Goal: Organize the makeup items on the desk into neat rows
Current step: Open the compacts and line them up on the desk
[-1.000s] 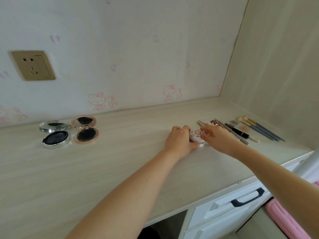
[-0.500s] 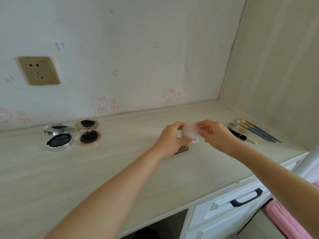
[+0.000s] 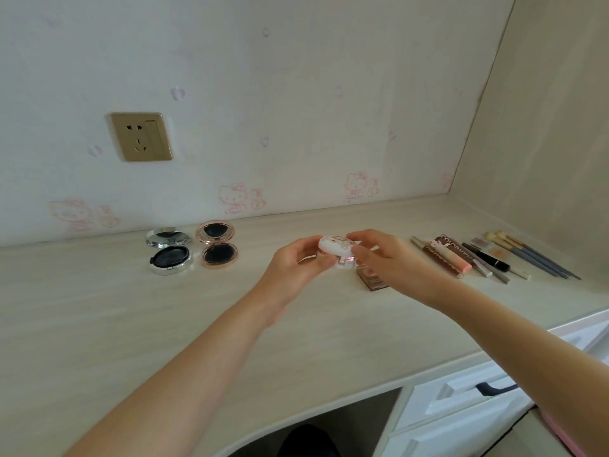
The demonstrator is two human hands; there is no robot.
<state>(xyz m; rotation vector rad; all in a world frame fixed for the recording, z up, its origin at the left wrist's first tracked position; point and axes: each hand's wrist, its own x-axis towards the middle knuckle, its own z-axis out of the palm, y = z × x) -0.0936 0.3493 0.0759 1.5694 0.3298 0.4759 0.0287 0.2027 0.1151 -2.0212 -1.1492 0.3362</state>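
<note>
White floral compact [image 3: 336,250] lifted clear of the counter [image 3: 99,324], mid-depth, right of centre. Pinched between left hand [image 3: 298,263] and right hand [image 3: 385,258], both grasping it. Step judged: relocating or opening. Next: set beside rose-gold compact [image 3: 217,247] and silver compact [image 3: 168,252] near back edge, aligned.

We reach both bare forearms forward over the counter [image 3: 99,324], and they meet above its middle. Our left hand [image 3: 296,263] comes in from the near left edge, thumb on the near side and fingers curled round the far side of a small white compact [image 3: 336,250]. Our right hand [image 3: 389,262] comes in from the near right corner, its fingers curled onto the compact's right side. Both hands hold it off the counter.
</note>
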